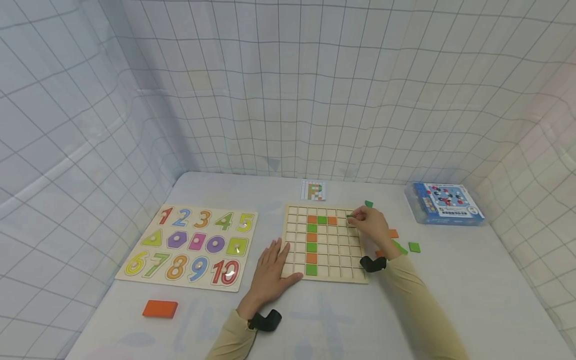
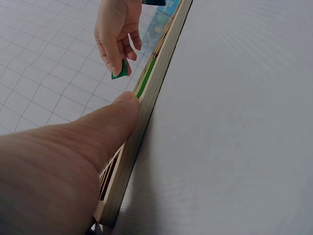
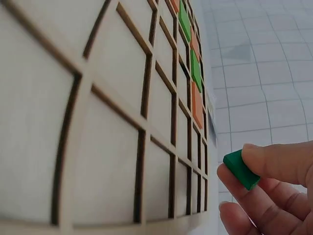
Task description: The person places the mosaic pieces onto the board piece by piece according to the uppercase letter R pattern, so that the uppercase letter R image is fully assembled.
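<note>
Above the far right part of the grid board (image 1: 332, 258), the right hand (image 1: 373, 227) pinches a green tile (image 3: 239, 170) between thumb and fingers, tilted and raised apart from the cells. The tile is squarish, so no long axis stands out. From this hand, the orange tile (image 1: 332, 220) ending the short far row lies to the left, with bare cells between; the right hand is much the nearer of the two to that end. The left hand (image 1: 270, 274) lies with fingers extended over the board's left edge, thumb along the near edge, holding nothing.

In the board, a column of alternating orange and green tiles (image 1: 312, 247) runs from that row towards the person. Loose tiles (image 1: 414, 247) lie to the right, some partly hidden by the wrist. Beyond the board is a patterned card (image 1: 313, 191); a boxed set (image 1: 450, 202) stands far right on the tabletop (image 1: 486, 310). Leftward lie a number puzzle (image 1: 250, 231) and, nearer the person, an orange block (image 1: 160, 309).
</note>
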Tool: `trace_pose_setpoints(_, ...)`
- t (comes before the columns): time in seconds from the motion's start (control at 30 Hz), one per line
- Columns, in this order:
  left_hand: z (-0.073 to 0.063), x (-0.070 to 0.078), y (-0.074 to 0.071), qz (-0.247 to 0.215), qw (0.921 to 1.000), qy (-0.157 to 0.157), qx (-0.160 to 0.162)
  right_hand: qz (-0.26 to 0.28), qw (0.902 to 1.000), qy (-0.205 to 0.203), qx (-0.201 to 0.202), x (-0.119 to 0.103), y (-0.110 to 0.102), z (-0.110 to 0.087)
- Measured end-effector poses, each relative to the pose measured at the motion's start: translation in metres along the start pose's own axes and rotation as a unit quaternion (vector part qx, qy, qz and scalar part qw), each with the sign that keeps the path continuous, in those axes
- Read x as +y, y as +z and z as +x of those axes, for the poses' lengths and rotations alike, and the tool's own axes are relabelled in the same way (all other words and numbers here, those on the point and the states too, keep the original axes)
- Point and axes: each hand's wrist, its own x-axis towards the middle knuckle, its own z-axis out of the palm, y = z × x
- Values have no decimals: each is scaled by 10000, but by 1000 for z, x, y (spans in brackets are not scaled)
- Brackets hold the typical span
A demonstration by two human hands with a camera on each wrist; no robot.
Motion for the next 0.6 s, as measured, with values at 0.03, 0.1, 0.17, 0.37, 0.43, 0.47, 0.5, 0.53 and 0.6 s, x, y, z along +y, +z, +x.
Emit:
trace_pose_setpoints(0.03,0,0,0,8,10000,-8,-9,37,10000,81,29,-2,3,1)
trace_pose_setpoints(0.1,0,0,0,0,10000,-51,-60,58,9997,212,45,-4,10,3)
trace_pose_setpoints(0.17,-1,0,0,7,9999,-83,-102,49,9994,330,61,-5,16,5)
trace_pose_setpoints(0.37,-1,1,0,-1,9999,-100,-100,52,9982,598,19,-7,25,8)
trace_pose_setpoints(0.43,-1,1,0,-11,9999,-89,-93,23,9977,673,-12,-7,27,9)
trace_pose_setpoints(0.47,-1,1,0,-16,9999,-84,-90,-7,9974,714,-32,-7,28,10)
trace_pose_setpoints(0.5,-1,0,0,-30,10000,-57,-68,-33,9971,762,-41,-7,28,10)
trace_pose_setpoints(0.53,-1,0,0,-33,9999,-68,-78,-64,9967,805,-40,-7,29,11)
trace_pose_setpoints(0.6,-1,0,0,-24,9999,-75,-89,-114,9961,874,-33,-9,29,11)
